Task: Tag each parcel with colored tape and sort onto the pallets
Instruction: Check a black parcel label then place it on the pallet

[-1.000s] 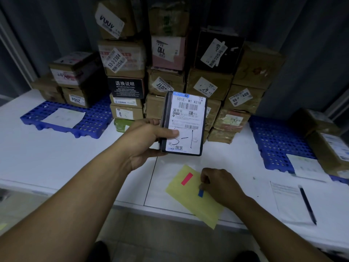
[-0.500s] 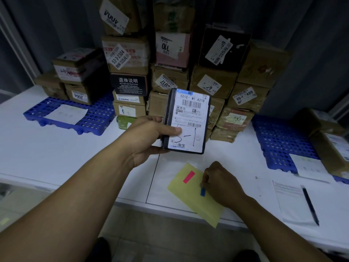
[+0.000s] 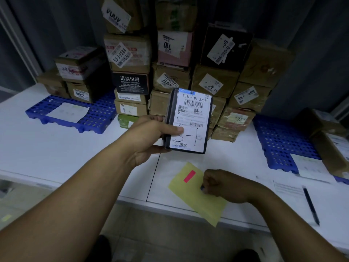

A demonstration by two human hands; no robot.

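Head: one parcel (image 3: 190, 121); two blue pallets (image 3: 100, 114) (image 3: 273, 137)

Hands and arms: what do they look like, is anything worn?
Nothing worn shows: the left hand and right hand have no gloves, rings or watch, and the left forearm and right forearm are sleeveless to the picture's edge.

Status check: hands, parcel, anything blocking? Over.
Left hand grips parcel, upright above table. Right hand pinches blue tape on yellow sheet. Red tape unused beside it. Nothing blocking.
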